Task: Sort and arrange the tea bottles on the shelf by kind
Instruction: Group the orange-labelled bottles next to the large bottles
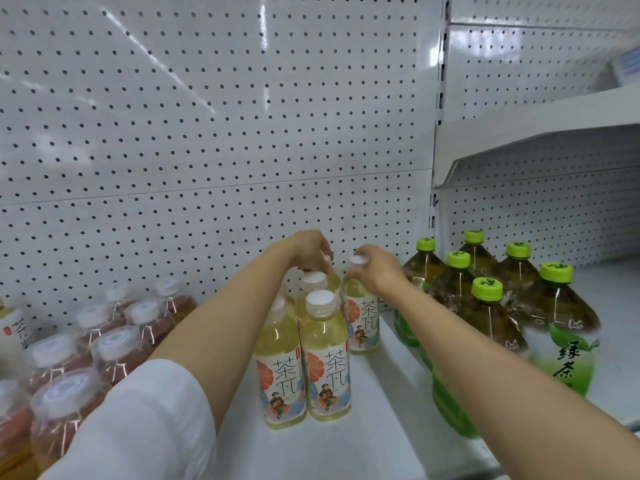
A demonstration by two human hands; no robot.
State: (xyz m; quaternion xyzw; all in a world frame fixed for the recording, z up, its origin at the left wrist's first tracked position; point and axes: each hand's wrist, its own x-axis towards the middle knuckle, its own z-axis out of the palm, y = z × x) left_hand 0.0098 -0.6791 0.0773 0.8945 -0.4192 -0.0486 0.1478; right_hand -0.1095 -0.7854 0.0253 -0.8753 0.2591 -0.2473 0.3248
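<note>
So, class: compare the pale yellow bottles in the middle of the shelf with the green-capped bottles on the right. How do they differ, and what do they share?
The yellow bottles have white caps; the green-capped bottles have lime ones. The yellow bottles hold pale, clear tea; the green-capped ones hold dark, brownish tea. The yellow bottles are slimmer and straight-sided; the green-capped ones are bigger with broad sloping shoulders. Both kinds stand upright, grouped on the same shelf.

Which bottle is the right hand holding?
Start at the green-capped bottles on the right of the white shelf. Left of them stand pale yellow bottles. The right hand grips the yellow bottle that stands alone nearest the green caps.
</note>
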